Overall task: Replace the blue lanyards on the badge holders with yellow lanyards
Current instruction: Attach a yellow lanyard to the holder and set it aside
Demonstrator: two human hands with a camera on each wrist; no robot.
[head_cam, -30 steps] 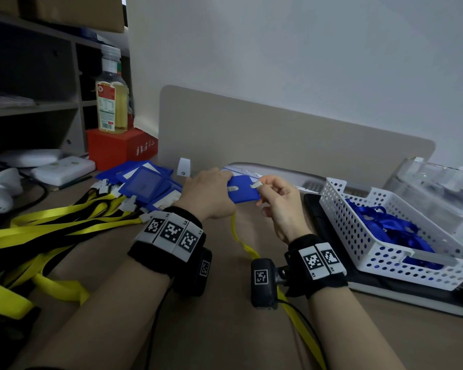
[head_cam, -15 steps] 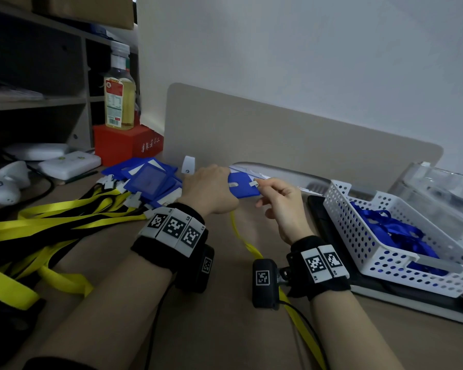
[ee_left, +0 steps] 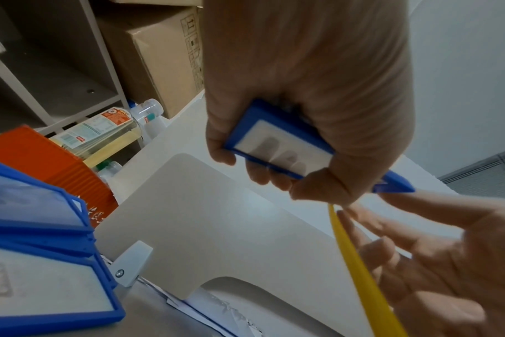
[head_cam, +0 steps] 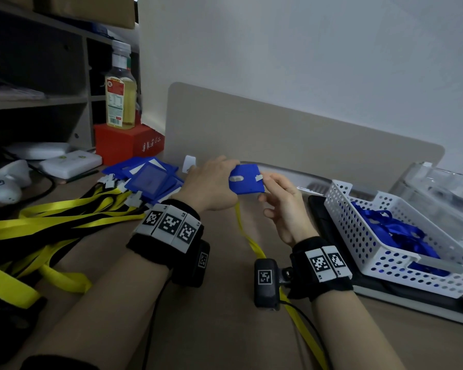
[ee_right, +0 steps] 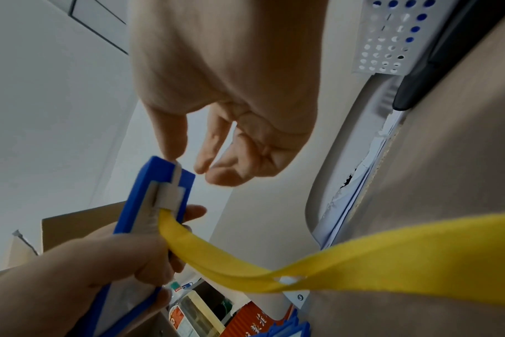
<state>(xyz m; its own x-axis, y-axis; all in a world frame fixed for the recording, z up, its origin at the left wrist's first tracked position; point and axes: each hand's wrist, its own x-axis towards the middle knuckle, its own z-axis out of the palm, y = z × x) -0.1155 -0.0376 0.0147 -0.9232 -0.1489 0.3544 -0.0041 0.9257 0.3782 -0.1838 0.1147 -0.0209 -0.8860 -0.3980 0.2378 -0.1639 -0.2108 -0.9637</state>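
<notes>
Bare forearms are shown; each wrist is wrapped by a black fabric wristband [head_cam: 169,233] bearing white square-coded marker tags, with a black cabled camera module [head_cam: 266,283] attached beneath.

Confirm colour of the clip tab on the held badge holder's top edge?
White, on the blue plastic badge holder; clearest in the right wrist view.

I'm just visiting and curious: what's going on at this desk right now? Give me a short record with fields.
Activity: fitting a yellow lanyard to a blue badge holder
Left hand: grips the badge holder, fingers curled round it
Right hand: fingers loosely extended, one fingertip at the lanyard's white clip on the holder's end
Lanyard: hangs from the clip and trails over the desk
White basket: on the right, holds blue lanyards
Left of desk: more badge holders and a pile of yellow lanyards
</notes>
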